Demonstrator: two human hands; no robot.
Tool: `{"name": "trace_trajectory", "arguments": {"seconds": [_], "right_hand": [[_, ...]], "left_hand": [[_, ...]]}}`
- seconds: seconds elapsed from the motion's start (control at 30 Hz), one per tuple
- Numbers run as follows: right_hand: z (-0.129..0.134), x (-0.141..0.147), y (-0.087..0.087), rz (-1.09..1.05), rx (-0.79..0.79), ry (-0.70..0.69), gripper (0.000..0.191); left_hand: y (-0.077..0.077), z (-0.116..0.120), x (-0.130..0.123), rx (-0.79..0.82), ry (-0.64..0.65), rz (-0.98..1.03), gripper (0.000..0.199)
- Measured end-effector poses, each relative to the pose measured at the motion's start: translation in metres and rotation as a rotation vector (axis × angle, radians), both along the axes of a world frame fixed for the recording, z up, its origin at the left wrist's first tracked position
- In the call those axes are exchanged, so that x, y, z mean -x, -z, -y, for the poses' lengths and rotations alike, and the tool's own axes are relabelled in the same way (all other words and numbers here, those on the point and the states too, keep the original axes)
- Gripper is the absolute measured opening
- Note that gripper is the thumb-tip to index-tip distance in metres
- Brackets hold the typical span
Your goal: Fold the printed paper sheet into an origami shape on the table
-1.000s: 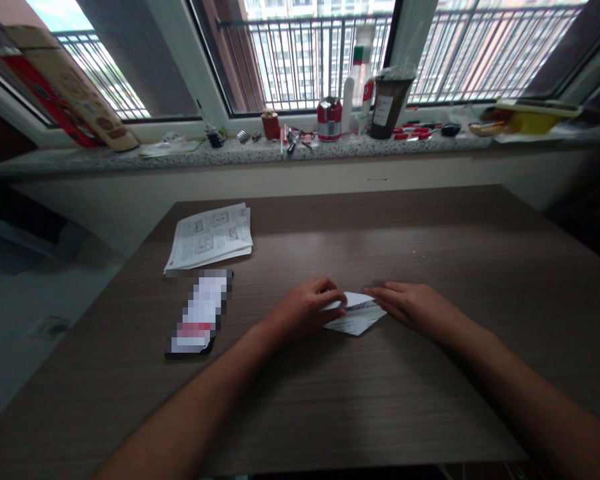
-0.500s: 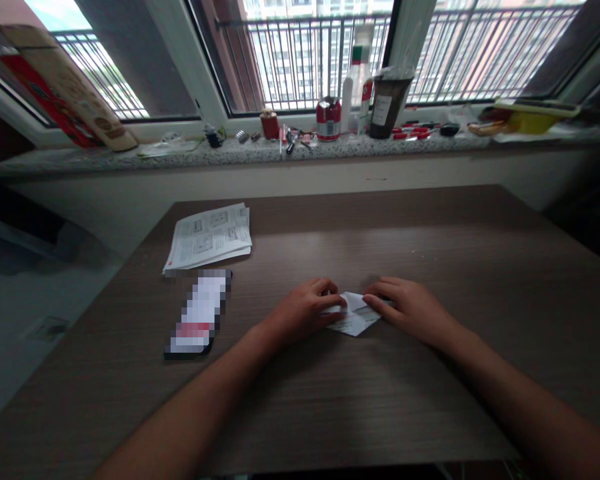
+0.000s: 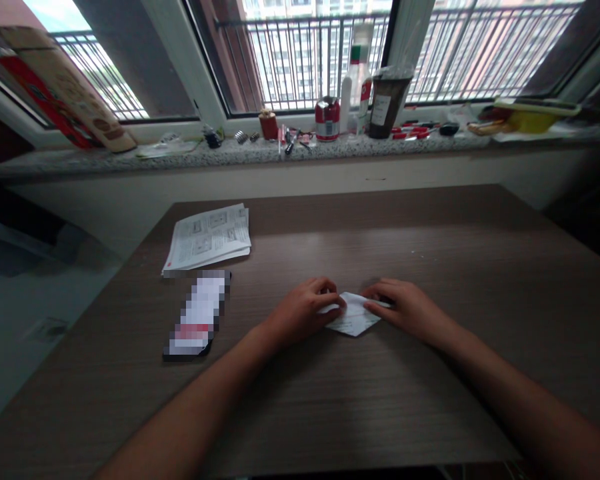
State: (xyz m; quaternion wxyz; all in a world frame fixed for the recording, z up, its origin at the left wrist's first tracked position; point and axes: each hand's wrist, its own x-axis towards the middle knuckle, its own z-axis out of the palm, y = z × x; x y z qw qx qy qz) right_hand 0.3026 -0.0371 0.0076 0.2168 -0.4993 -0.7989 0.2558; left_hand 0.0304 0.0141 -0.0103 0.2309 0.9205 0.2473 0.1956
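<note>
A small folded sheet of paper (image 3: 354,321), white with faint print, lies on the brown table between my hands, one corner pointing towards me. My left hand (image 3: 310,308) has its thumb and curled fingers closed on the paper's left side. On the opposite side, my right hand (image 3: 399,303) holds the right edge, thumb on top and fingers bent behind it. Both hands cover the paper's outer ends, so its full outline is hidden.
A stack of printed sheets (image 3: 210,237) lies at the table's back left, with a phone (image 3: 197,317) in front of it. Along the stone windowsill (image 3: 250,152) stand a red can (image 3: 327,120), a dark cup (image 3: 384,103), a bottle (image 3: 361,73) and small items.
The right thumb and fingers have shifted slightly on the paper's right edge, and the top fold looks flatter. The left hand stays almost where it was.
</note>
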Motion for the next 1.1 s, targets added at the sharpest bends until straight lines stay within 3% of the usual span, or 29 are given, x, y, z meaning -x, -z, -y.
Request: {"name": "trace_trajectory", "arguments": {"seconds": [0.27, 0.47, 0.8, 1.1], "right_hand": [[0.000, -0.001, 0.006, -0.037, -0.053, 0.003, 0.017], [0.001, 0.001, 0.000, -0.143, -0.029, 0.031, 0.019], [0.005, 0.005, -0.009, -0.337, 0.074, 0.128, 0.025], [0.003, 0.003, -0.003, -0.449, 0.119, 0.269, 0.038]], "left_hand": [[0.001, 0.004, -0.003, 0.006, -0.144, -0.014, 0.038], [-0.004, 0.006, -0.003, 0.071, -0.167, 0.033, 0.032], [-0.009, 0.010, -0.006, 0.581, -0.082, 0.269, 0.029], [-0.005, 0.011, -0.012, 0.725, -0.121, 0.349, 0.034]]}}
